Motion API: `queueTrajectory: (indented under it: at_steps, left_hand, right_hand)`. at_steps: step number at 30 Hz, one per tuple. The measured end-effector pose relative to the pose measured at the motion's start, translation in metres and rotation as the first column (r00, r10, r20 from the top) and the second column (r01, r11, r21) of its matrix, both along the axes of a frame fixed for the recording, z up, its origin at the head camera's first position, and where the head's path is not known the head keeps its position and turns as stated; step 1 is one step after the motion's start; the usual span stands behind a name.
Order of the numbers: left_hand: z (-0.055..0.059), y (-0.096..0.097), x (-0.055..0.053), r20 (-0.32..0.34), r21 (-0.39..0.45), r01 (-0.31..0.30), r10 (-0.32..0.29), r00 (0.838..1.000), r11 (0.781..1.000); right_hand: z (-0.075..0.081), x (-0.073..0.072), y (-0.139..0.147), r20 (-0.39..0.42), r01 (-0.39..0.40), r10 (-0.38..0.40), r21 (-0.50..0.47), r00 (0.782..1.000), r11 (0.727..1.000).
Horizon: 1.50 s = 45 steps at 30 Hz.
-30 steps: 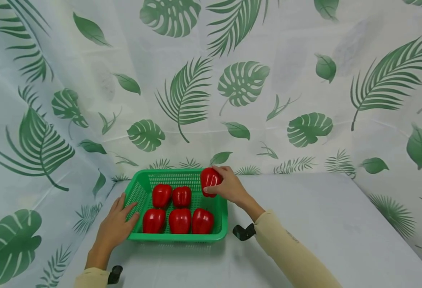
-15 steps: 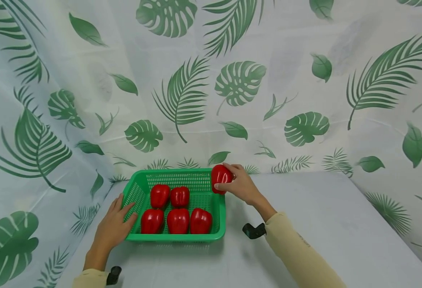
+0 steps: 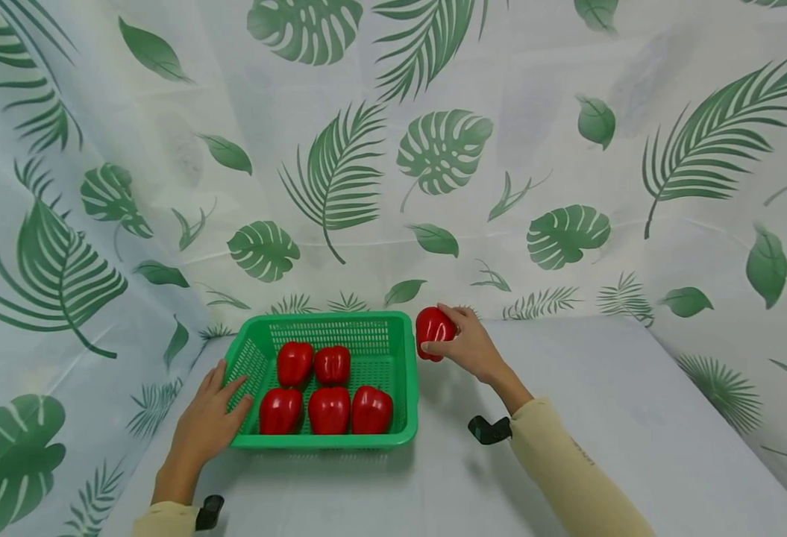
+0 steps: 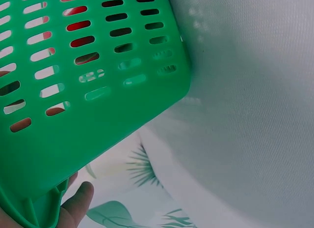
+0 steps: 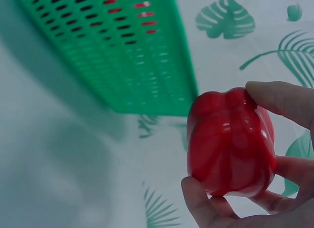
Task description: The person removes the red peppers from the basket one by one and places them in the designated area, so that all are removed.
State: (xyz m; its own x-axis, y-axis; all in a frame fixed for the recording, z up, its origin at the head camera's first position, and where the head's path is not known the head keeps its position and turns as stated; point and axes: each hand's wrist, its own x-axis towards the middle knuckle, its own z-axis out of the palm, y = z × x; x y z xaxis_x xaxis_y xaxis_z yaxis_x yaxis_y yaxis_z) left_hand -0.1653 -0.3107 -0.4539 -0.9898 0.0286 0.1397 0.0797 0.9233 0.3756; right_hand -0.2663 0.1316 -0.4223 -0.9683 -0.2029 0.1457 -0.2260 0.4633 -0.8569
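My right hand (image 3: 470, 347) grips a shiny red bell pepper (image 3: 435, 333) just outside the right rim of a green plastic basket (image 3: 414, 388). In the right wrist view, thumb and fingers are spread around the bell pepper (image 5: 230, 144), which overlaps the basket's corner. My left hand (image 3: 208, 418) holds the basket's left rim. The left wrist view has the slotted basket wall (image 4: 98, 134) in front, with a fingertip (image 4: 81, 201) beyond the rim and skin showing through some slots. Inside the basket, several red bell peppers (image 3: 329, 410) lie in two rows.
A white-covered table (image 3: 534, 432) extends to the right of the basket. Behind and to the left hang white curtains (image 3: 474, 246) with green leaf prints. Small black devices (image 3: 490, 430) are worn at the wrists, below the beige sleeves (image 3: 568, 470).
My right hand has carried the bell pepper rightward from inside the basket, over its right rim, to outside it. The left hand keeps its place on the left rim.
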Motion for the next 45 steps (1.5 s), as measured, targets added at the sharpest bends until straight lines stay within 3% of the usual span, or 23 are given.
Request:
queueTrajectory:
  at_steps: [14, 26, 36, 45]
  left_hand:
    - [-0.002, -0.001, 0.003, 0.035, -0.002, 0.000, 0.000, 0.999, 1.000]
    - [-0.006, -0.005, 0.007, 0.017, 0.042, 0.027, -0.028, 0.999, 0.999]
    - [-0.001, -0.006, 0.001, 0.025, 0.048, 0.048, -0.049, 0.998, 0.998]
    - [0.001, -0.007, -0.006, 0.022, 0.023, 0.028, -0.029, 0.999, 0.999]
  right_hand:
    - [-0.037, 0.001, 0.010, 0.031, 0.010, -0.012, 0.063, 0.999, 0.998]
    - [-0.066, 0.004, 0.015, 0.080, 0.010, -0.018, 0.100, 0.997, 0.995]
    - [-0.070, 0.003, 0.019, 0.068, 0.008, -0.018, 0.143, 0.998, 0.990]
    - [-0.072, -0.003, 0.018, 0.058, -0.004, -0.005, 0.159, 0.998, 0.987]
